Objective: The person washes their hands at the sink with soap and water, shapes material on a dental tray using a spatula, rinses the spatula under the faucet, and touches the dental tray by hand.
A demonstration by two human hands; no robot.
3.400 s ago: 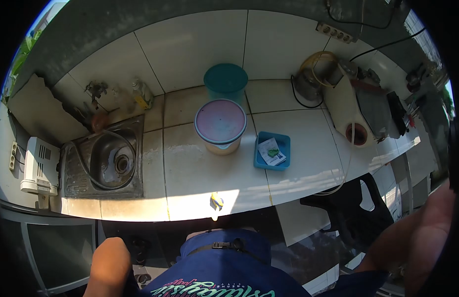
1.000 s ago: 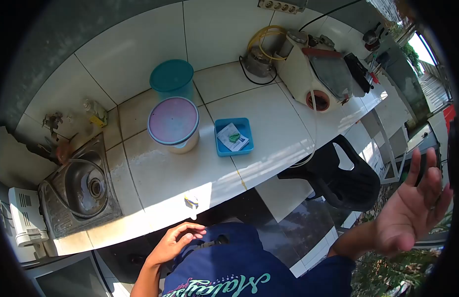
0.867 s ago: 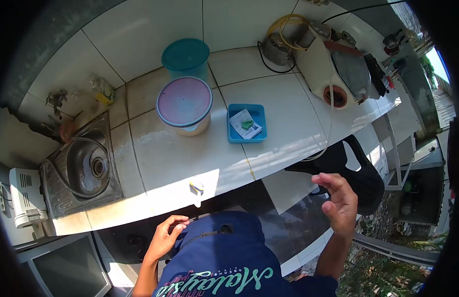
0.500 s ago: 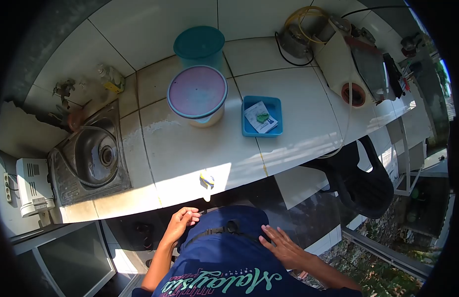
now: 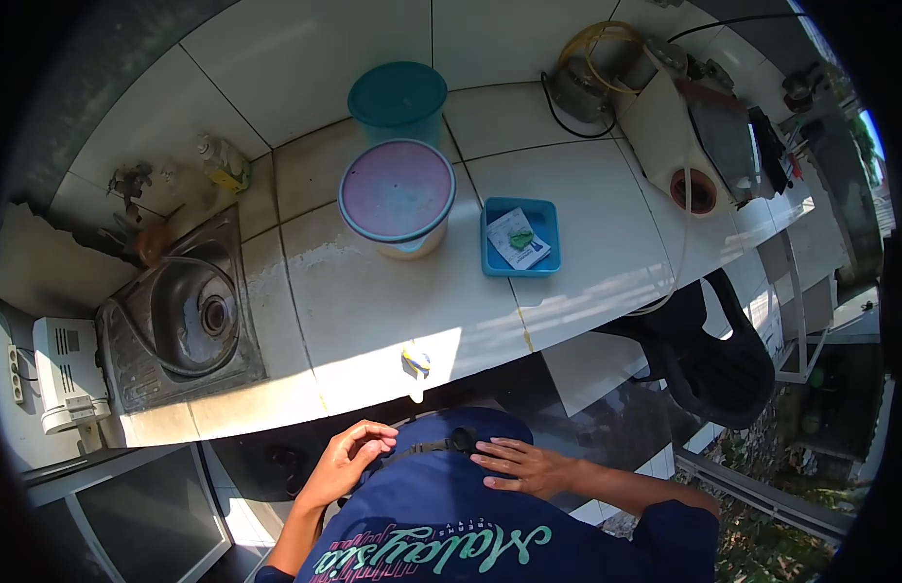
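Note:
My left hand [image 5: 348, 461] is at the left side of the dark blue shirt [image 5: 441, 505], fingers bent and thumb apart, with nothing seen in it. My right hand [image 5: 519, 467] lies over the front of the shirt with its fingers stretched out and slightly spread. Those fingertips are beside the round black buckle [image 5: 462, 440] of a waist strap [image 5: 422, 449]. On the counter's front edge, just beyond my hands, lies a small yellow, blue and white item [image 5: 416, 363] with a pale tip; its kind is unclear.
A pink-lidded tub [image 5: 397, 191] and a teal-lidded tub [image 5: 398, 92] stand on the tiled counter [image 5: 373, 301]. Right of them is a blue tray [image 5: 521, 270] holding paper and a green item. A sink [image 5: 193, 311] is at left, a black plastic chair [image 5: 713, 360] at right.
My right hand has moved left and up across the shirt toward the buckle. My left hand has shifted slightly. Counter things sit a little lower in view.

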